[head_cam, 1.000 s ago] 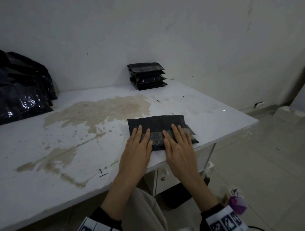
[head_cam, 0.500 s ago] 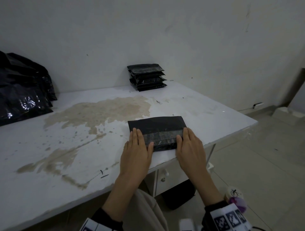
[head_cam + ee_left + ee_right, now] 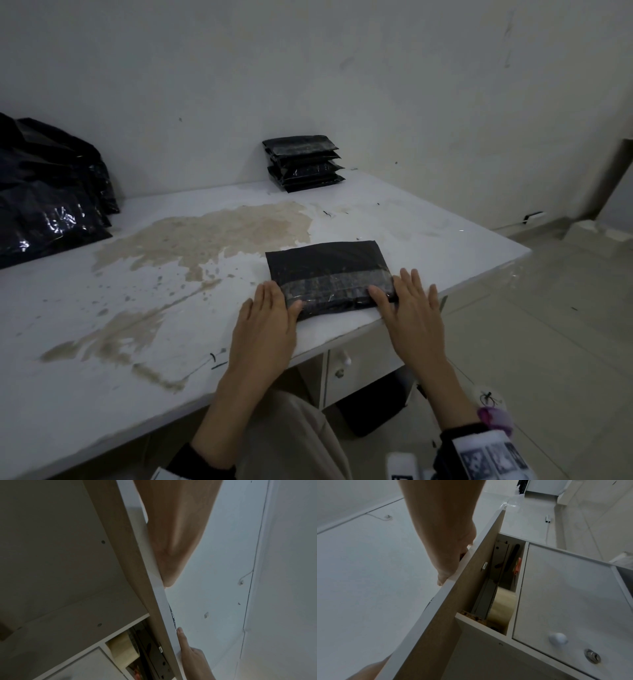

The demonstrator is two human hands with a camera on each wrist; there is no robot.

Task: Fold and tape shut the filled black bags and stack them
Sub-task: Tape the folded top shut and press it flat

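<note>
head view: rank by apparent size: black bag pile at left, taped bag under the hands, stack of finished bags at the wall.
1. black bag pile, largest, though cut off by the frame edge.
2. taped bag, partly covered by the left hand and right hand.
3. stack of finished bags, smallest in the picture, but farthest from the camera, so its true size is unsure.

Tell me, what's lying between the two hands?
The taped black bag lies there, flat on the table. The left hand touches its left end, the right hand its right end. The head view shows it.
</note>
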